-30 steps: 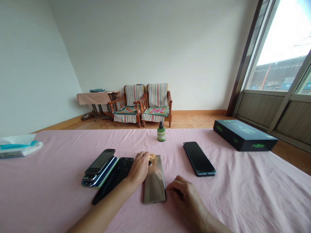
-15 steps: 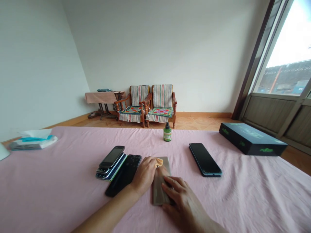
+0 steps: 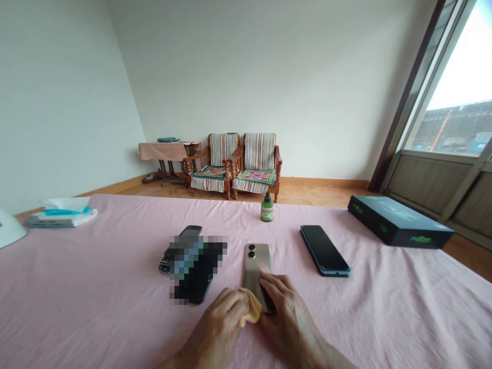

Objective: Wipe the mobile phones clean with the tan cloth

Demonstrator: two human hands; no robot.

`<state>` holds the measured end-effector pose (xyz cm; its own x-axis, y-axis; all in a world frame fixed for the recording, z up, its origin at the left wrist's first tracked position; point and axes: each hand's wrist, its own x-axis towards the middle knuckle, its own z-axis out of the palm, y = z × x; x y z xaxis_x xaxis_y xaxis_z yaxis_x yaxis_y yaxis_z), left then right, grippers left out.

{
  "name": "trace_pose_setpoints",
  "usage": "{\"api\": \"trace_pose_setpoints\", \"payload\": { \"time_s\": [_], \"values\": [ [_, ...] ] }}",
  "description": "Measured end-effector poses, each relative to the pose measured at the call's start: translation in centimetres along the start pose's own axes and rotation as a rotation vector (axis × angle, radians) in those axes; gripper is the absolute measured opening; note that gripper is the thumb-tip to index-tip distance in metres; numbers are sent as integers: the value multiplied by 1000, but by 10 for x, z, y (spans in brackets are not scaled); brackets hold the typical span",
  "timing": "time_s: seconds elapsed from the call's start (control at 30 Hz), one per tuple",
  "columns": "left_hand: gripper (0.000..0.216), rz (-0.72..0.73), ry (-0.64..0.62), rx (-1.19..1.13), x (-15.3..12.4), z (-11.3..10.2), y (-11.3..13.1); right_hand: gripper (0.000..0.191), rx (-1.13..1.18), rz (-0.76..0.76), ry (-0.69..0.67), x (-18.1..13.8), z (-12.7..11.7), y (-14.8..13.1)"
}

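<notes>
At lower centre, the left hand [image 3: 225, 312] pinches a soft, crumpled yellow cloth [image 3: 251, 307] at the lower left of a smooth, rounded-corner gold phone [image 3: 257, 264]; the right hand [image 3: 290, 307] holds its right side on wrinkled pink fabric [image 3: 103, 302].

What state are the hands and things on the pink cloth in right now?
Gold phone: back up, lenses showing.
Yellow cloth: bunched.
Left hand: closed on the yellow cloth.
Right hand: fingers on the gold phone.
Dark phone at right: screen up, unlit.
Phones at left: partly pixelated, can't fully tell.
Green bottle: upright, top on.
Black box: closed.
Tissue pack: open, tissue protruding.
</notes>
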<state>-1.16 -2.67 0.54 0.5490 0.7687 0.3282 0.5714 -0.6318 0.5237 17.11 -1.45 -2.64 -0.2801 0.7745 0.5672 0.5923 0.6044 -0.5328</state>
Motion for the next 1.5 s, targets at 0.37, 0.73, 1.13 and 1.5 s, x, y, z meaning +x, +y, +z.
{"api": "trace_pose_setpoints", "payload": {
  "time_s": [0.37,0.73,1.13,1.5],
  "values": [
    [28,114,11,61,41,5,-6,66,78,-46,-26,2,-10,-3],
    [38,242,-30,190,30,7,-18,80,101,-76,43,-10,5,14],
    [41,320,-178,178,44,-3,-9,77,47,-49,139,-14,14,24],
    [32,164,-123,307,113,21,-39,78,144,53,98,-1,3,11]
  ]
}}
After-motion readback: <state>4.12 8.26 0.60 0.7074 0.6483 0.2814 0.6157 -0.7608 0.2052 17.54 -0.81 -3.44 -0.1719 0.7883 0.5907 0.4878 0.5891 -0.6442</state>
